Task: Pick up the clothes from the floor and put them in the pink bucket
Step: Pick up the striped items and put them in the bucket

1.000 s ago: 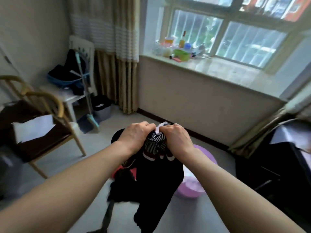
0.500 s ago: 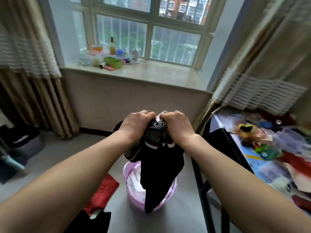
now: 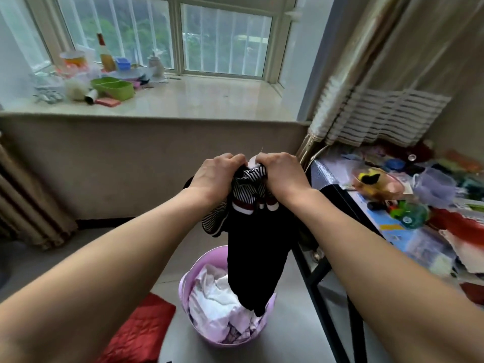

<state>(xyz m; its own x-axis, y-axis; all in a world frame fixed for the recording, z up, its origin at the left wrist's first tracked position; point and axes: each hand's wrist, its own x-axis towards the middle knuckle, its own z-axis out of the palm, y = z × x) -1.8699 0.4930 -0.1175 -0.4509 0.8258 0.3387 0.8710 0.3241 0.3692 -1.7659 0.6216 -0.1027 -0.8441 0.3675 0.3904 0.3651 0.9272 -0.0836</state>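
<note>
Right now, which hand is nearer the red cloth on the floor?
Left. The left hand grips the black garment up and right of the red cloth; the right hand grips it farther right.

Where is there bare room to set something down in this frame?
Free: the window sill right of the green tray, and floor between the pink bucket and the curtain. Crowded: the sill's left end and the table.

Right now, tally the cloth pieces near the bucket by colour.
Black garment, held over the pink bucket by both hands: 1
White cloth in the bucket: 1
Red cloth on the floor: 1
Total: 3
</note>
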